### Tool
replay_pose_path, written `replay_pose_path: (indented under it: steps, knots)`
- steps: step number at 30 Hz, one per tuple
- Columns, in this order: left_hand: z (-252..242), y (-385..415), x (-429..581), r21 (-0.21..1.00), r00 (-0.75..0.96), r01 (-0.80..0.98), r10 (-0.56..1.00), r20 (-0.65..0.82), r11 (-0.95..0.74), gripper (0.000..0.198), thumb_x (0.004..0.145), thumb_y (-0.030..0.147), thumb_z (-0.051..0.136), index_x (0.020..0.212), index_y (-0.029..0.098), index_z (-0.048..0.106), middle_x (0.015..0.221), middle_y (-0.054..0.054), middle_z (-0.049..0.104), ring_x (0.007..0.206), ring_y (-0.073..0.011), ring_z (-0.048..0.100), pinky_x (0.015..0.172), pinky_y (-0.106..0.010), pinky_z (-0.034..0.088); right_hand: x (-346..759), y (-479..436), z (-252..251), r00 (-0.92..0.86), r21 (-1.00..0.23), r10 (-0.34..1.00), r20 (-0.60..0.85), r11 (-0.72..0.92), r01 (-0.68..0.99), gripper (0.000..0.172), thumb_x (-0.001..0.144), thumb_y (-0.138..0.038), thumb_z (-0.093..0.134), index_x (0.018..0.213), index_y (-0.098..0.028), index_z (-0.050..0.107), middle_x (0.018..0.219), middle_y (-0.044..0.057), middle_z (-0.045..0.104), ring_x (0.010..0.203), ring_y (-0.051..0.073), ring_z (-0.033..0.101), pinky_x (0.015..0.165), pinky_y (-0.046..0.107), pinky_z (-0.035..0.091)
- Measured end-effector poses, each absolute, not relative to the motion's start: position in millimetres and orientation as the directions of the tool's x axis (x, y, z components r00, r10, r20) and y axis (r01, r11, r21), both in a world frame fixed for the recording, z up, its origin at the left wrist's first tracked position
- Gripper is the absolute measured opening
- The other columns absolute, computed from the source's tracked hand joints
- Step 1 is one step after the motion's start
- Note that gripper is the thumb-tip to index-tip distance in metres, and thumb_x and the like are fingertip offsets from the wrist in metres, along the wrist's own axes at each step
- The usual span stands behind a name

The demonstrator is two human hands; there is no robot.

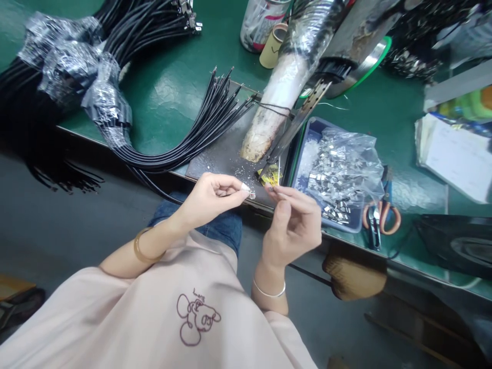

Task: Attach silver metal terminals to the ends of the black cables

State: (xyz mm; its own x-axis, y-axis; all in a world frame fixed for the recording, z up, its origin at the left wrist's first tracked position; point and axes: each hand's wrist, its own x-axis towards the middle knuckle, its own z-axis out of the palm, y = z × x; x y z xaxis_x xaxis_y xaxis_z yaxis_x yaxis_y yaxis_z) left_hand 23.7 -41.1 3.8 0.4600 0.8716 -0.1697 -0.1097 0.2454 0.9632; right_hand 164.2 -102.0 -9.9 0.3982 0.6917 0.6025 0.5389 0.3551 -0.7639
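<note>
At the table's front edge, my left hand (217, 197) pinches thumb against forefinger. A tiny shiny piece (252, 195) shows at those fingertips, too small to name. Just right of it, apart from it, my right hand (294, 220) is closed with forefinger and thumb forward; what it pinches is unclear. A thin pale rod (279, 171) stands right above its fingertips. Behind both hands lies a yellow crumpled pad (270, 175) on a dark plate (219, 163) strewn with bright specks. Black cables (184, 148) with stripped ends rest across that plate, left of the hands.
A blue tray (294, 177) holds bagged and loose metal connectors (338, 169) at right. Orange-handled scissors (390, 218) lie beside it. A thick film-wrapped tube (274, 102) slants down over the plate. More film-wrapped cable bundles (69, 66) hang over the edge at left.
</note>
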Motion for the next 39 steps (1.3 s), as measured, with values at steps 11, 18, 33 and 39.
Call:
replay_pose_path:
  steps: [11,18,33,39]
  knots:
    - [6.0,-34.6,26.8,0.974,0.465,-0.096,0.875,-0.137,0.204,0.017,0.078,0.029,0.068,0.072,0.013,0.070,0.054,0.004,0.045,0.053,-0.0068,0.036,0.050,-0.021,0.030,170.8,-93.9,-21.0,0.304,-0.708,0.711,0.634,0.376,0.598,0.011,0.089,-0.011,0.068,0.093,-0.021,0.065,0.092,0.001,0.075,0.085,0.015,0.075,0.071,0.028,0.064]
    - [4.9,-30.5,31.5,0.980,0.431,-0.102,0.895,-0.112,0.171,0.020,0.078,0.028,0.067,0.065,0.013,0.066,0.057,0.002,0.052,0.055,-0.0079,0.042,0.053,-0.021,0.034,174.5,-88.2,-17.0,0.128,-0.492,0.646,0.752,0.422,0.762,0.018,0.083,-0.004,0.072,0.088,-0.020,0.065,0.090,0.001,0.078,0.084,0.014,0.075,0.078,0.027,0.062]
    - [7.4,-22.3,35.8,0.993,0.375,-0.061,0.925,-0.068,0.098,0.016,0.076,0.023,0.064,0.069,0.012,0.073,0.056,0.001,0.056,0.052,-0.0068,0.043,0.049,-0.019,0.035,177.2,-78.3,-11.3,0.096,-0.466,0.653,0.751,0.422,0.777,0.020,0.082,-0.003,0.070,0.087,-0.020,0.062,0.094,0.002,0.078,0.086,0.014,0.075,0.079,0.027,0.061]
    - [12.3,-22.2,37.0,0.993,0.358,-0.069,0.931,-0.064,0.095,0.016,0.076,0.023,0.065,0.071,0.012,0.074,0.059,0.000,0.059,0.051,-0.0061,0.043,0.048,-0.019,0.034,175.0,-76.4,-4.1,0.093,-0.452,0.653,0.751,0.407,0.794,0.022,0.080,-0.001,0.071,0.086,-0.021,0.063,0.094,0.001,0.077,0.087,0.015,0.075,0.079,0.028,0.062]
